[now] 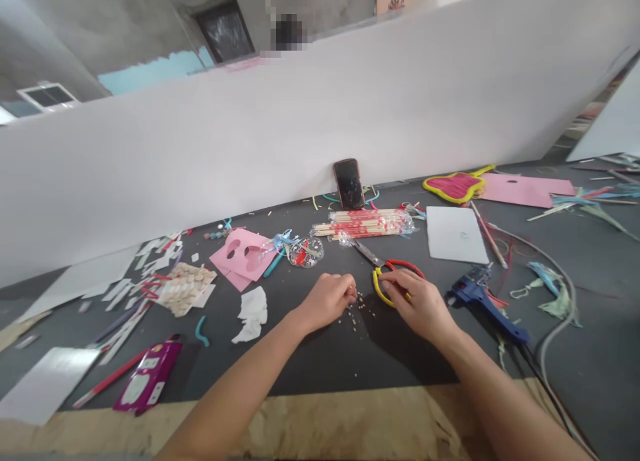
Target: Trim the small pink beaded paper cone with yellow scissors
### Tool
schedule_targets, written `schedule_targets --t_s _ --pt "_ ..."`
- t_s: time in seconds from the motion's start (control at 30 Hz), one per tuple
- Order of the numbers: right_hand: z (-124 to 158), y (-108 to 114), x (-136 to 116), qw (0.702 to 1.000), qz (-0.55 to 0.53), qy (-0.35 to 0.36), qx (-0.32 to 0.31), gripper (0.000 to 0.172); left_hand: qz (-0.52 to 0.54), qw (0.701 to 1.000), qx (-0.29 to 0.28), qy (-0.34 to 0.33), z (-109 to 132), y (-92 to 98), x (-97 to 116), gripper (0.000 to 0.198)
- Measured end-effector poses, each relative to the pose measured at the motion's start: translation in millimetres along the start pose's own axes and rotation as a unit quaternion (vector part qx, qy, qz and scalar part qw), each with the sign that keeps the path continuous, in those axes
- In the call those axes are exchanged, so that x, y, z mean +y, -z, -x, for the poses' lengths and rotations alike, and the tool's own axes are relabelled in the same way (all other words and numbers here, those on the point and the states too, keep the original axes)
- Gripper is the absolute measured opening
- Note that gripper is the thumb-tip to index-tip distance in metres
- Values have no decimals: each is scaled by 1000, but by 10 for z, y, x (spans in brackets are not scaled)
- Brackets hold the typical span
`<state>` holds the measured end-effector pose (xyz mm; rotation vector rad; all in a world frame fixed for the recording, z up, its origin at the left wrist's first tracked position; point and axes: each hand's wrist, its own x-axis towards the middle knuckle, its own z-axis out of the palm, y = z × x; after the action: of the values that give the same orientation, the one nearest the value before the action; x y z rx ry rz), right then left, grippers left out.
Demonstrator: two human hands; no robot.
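My left hand (327, 301) is closed, its fingers curled down at the table beside several tiny pale bits (361, 306); whatever it may pinch is hidden. To its right, my right hand (419, 306) has its thumb and fingers on the handles of a pair of scissors (370, 253) with one yellow and one red grip. The blades point away to the upper left, toward plastic-wrapped bundles of thin wooden sticks (363, 224). A blue hot glue gun (487, 304) lies just right of my right hand.
A phone (349, 183) leans against the white partition (280, 121). Pink cut-out card (246, 256), crumpled tissue (251, 314) and a purple packet (149, 374) lie to the left. A white card (456, 234) and a pink-and-yellow shape (454, 187) lie to the right, near a grey cable (565, 281).
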<state>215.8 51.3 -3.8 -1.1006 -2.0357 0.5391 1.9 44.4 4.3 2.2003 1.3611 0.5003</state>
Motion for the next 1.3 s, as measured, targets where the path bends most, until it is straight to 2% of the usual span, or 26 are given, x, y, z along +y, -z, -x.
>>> schedule_targets --t_s 0.17,0.4,0.47,0.57,0.73,0.83,0.9,0.97,1.13,1.3 --pt "4 -6 42 999 25 -1 28 21 40 997 54 44 134 -55 14 17" --pt "7 -66 -43 997 59 39 22 22 73 979 155 113 260 -92 106 20" --pt "47 3 -100 996 81 40 26 23 76 972 181 128 304 -101 101 20" --pt "198 249 -146 990 133 24 42 26 86 964 211 138 429 -116 76 19" --pt "625 842 30 954 270 -54 116 29 139 955 218 143 775 -101 67 19" --pt "869 1059 227 928 338 -99 125 36 204 939 216 172 1002 -89 91 22" --pt "981 1085 339 906 398 -126 69 42 231 926 225 198 1134 -100 117 33" --pt "1048 1044 415 898 414 -139 46 42 243 918 225 219 1243 -121 141 40" --pt "1122 956 487 895 414 -162 46 37 229 916 220 247 1438 -173 134 42" --pt "1220 1136 587 894 402 -185 66 37 207 919 223 251 1550 -234 19 40"
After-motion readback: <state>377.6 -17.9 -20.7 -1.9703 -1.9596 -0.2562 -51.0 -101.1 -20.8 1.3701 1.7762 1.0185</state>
